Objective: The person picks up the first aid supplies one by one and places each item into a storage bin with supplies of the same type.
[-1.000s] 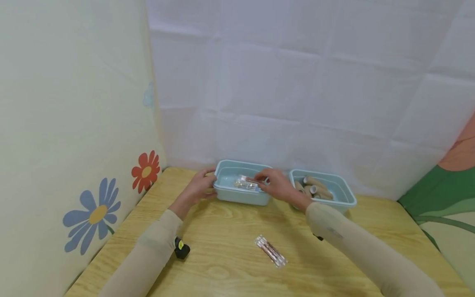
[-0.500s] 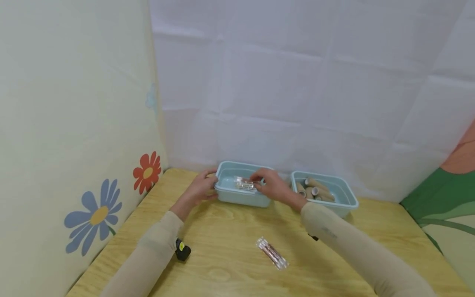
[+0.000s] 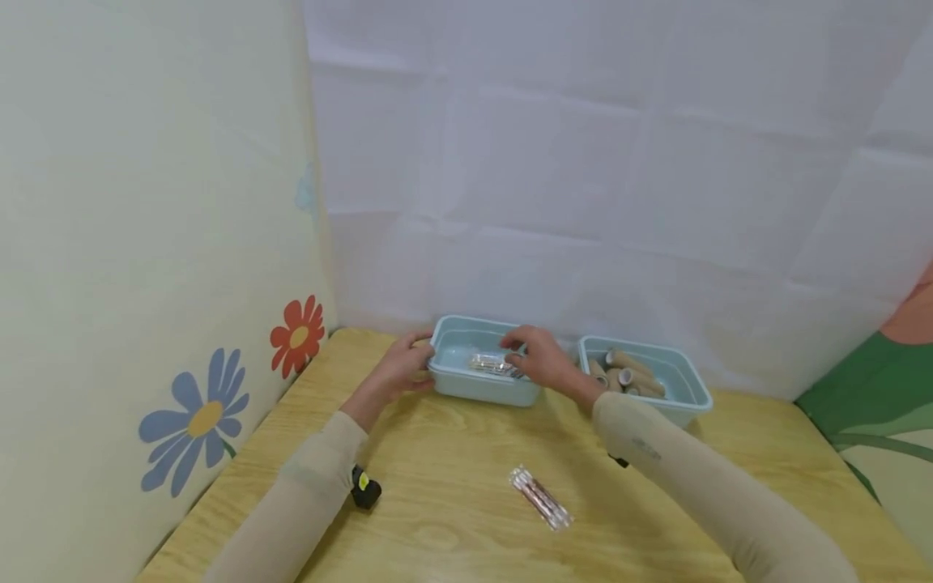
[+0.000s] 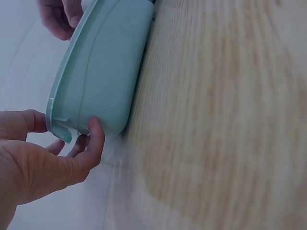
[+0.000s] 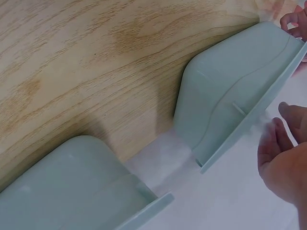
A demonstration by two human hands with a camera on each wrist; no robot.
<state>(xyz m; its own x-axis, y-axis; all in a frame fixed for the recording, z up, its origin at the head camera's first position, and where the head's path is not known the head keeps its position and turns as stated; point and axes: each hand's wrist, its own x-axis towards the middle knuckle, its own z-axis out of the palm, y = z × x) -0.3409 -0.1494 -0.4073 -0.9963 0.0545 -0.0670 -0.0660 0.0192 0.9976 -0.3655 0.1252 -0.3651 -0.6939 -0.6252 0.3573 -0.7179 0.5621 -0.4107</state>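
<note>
My left hand (image 3: pixel 401 364) grips the left end of a light blue plastic bin (image 3: pixel 484 390), thumb at the rim and fingertips against the outer wall in the left wrist view. Inside that bin lie clear-wrapped packets (image 3: pixel 490 363) of slim sticks. Over the bin's right side hovers my right hand (image 3: pixel 543 359), its fingers loosely bent. Thumb and fingers stand apart in the right wrist view, and I see nothing held between them. Another clear packet (image 3: pixel 541 498), with thin reddish-brown sticks and white ends like cotton swabs, lies on the table in front.
A second light blue bin (image 3: pixel 688 389), holding several cardboard tubes (image 3: pixel 632 374), stands to the right. Both bins are on a wooden table (image 3: pixel 437 486) near a white cloth backdrop (image 3: pixel 547 162). A flower-printed wall (image 3: pixel 182 243) borders the left side.
My right hand lowered a packet into the left bin and let it go; its fingers have drawn slightly back from the packets. My left hand stays on the bin. The view has shifted slightly.
</note>
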